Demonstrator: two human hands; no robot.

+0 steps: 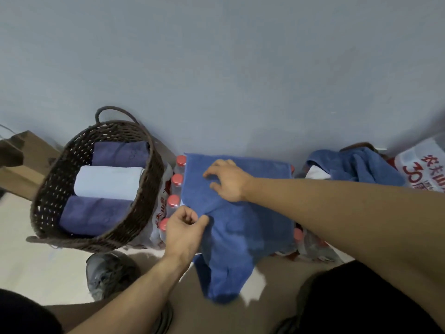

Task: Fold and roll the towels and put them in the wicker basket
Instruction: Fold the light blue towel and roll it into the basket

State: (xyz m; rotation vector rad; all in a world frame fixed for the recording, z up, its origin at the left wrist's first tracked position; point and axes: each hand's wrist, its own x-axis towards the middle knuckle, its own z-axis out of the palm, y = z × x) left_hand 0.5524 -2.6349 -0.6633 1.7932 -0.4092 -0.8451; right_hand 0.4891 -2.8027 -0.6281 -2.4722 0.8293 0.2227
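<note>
A blue towel (240, 227) lies spread over a pack of bottles, its near end hanging down toward my legs. My left hand (185, 231) pinches a fold at the towel's left edge. My right hand (226, 180) rests on the towel's upper part with fingers bent, pressing it down. To the left stands the dark wicker basket (51, 189). Inside it lie three rolled towels: a purple one (120, 154) at the back, a white one (108, 183) in the middle and a purple one (94, 216) in front.
Red-capped water bottles (177, 180) in shrink wrap stand under the towel. More blue towels (358, 166) are heaped at the right beside a printed package (423, 167). A cardboard box (21, 160) sits at far left. A grey shoe (108, 273) is on the floor. The wall is close behind.
</note>
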